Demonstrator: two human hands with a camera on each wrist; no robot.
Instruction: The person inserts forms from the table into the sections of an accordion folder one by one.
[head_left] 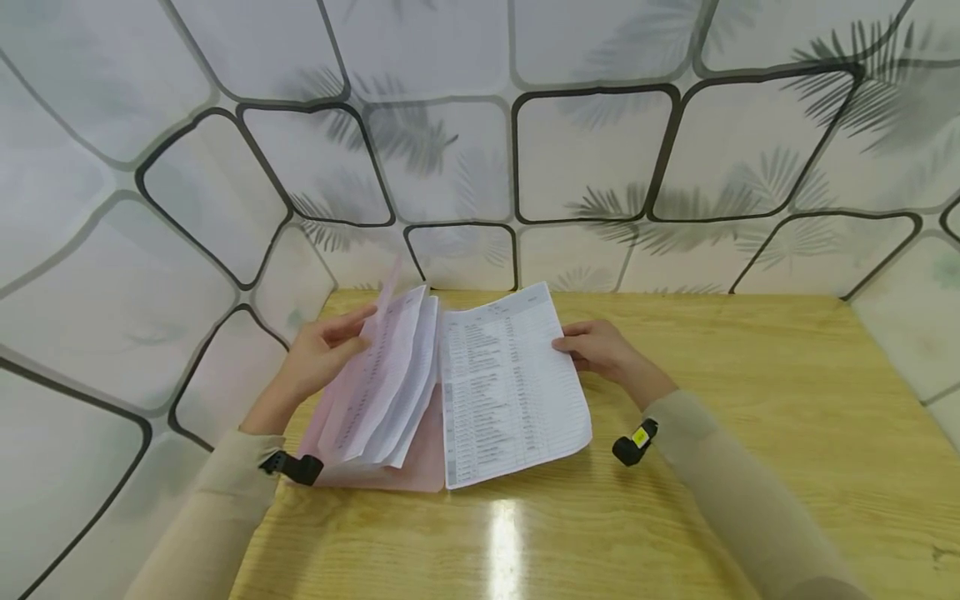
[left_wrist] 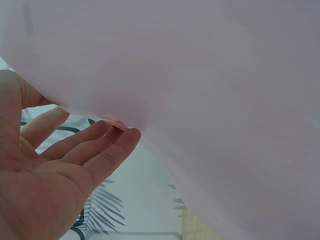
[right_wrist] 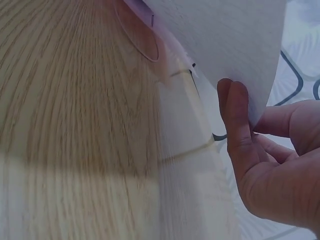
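Head view: a translucent pink plastic folder [head_left: 420, 450] lies open on the glossy wood-grain desk [head_left: 750, 400], holding thin white printed sheets [head_left: 510, 392]. The left hand [head_left: 322, 354], fingers nearly straight, props the raised leaves; the right hand [head_left: 600, 350] pinches the flat page's edge.
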